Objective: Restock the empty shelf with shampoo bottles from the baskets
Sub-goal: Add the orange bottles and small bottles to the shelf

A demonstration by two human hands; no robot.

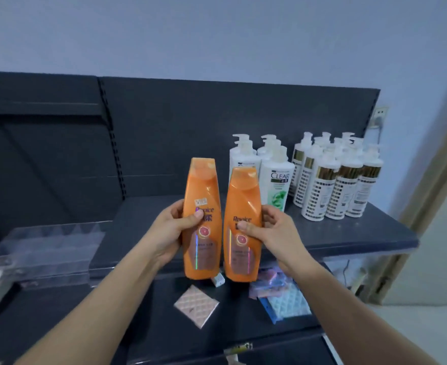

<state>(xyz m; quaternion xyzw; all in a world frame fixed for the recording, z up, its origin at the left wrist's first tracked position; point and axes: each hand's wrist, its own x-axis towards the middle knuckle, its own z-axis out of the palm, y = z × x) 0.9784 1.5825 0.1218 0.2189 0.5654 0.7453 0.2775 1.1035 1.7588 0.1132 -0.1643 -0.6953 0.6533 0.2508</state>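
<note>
Orange bottles (204, 188) upright (caps (202, 167) up)

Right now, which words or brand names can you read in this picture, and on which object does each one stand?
"Rejoice": left orange bottle, in the left hand, thumb partly over it.
"Rejoice": right orange bottle, in the right hand.
"CLEAR": front white pump bottle.
Gold-banded bottles, all small print: too blurred.
</note>
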